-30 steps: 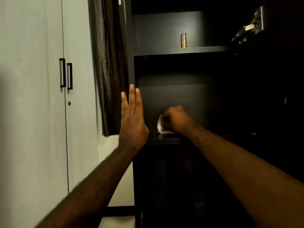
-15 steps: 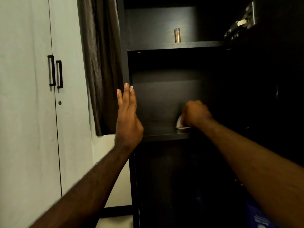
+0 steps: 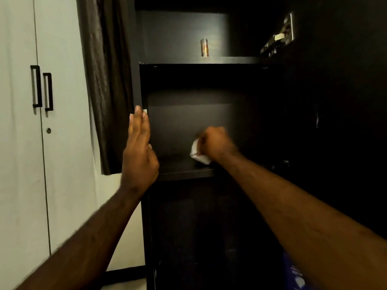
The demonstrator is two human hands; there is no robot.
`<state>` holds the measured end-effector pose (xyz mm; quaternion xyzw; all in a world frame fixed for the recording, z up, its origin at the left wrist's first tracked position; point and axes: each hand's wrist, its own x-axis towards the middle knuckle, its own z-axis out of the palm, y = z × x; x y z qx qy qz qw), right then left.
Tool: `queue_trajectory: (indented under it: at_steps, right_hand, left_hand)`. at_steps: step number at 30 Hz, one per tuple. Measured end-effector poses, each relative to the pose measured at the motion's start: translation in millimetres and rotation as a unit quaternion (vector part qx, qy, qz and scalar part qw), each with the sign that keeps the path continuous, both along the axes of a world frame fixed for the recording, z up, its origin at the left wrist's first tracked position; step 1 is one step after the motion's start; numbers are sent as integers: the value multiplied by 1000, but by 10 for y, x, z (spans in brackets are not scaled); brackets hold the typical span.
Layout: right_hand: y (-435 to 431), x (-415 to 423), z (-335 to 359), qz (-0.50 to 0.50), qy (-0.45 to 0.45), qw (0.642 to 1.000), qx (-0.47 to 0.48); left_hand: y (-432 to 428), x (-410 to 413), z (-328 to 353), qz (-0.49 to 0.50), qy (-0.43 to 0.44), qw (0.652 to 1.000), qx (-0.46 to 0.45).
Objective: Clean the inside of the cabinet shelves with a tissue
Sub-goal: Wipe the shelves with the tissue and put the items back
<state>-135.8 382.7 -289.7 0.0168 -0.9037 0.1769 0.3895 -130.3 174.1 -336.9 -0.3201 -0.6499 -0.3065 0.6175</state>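
A dark open cabinet fills the middle and right. Its middle shelf [image 3: 184, 171] is a black board at chest height. My right hand [image 3: 215, 144] is inside that compartment, fist closed around a crumpled white tissue [image 3: 196, 153] pressed down on the shelf board. My left hand [image 3: 139, 151] is flat, fingers straight and together, resting against the cabinet's left side panel [image 3: 143, 88] at its front edge. The compartment's right part is lost in darkness.
A small metallic can [image 3: 204, 47] stands on the upper shelf [image 3: 219, 60]. A metal hinge [image 3: 278, 40] shows at top right. A dark curtain [image 3: 104, 80] hangs left of the cabinet, beside a white wardrobe with black handles [image 3: 41, 88]. Something blue [image 3: 293, 273] lies low right.
My right hand slid right with the tissue along the middle shelf, then back a little leftward. My left hand stayed on the side panel.
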Motion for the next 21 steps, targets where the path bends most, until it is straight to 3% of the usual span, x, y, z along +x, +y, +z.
queue_trajectory:
  at_steps: [4, 7, 13, 17, 21]
  right_hand:
    - [914, 72, -77, -108, 90, 981, -136]
    - [1150, 89, -106, -169, 56, 968, -178]
    - [319, 58, 43, -36, -38, 990, -128]
    - [-799, -37, 92, 82, 14, 996, -38]
    - [-1083, -60, 100, 89, 7, 996, -11]
  left_hand:
    - [-2, 13, 15, -8, -3, 1000, 7]
    - [4, 7, 3, -9, -4, 1000, 9]
    - [20, 13, 19, -11, 0, 1000, 11]
    - [0, 0, 15, -12, 4, 1000, 8]
    - [8, -6, 4, -19, -8, 1000, 11]
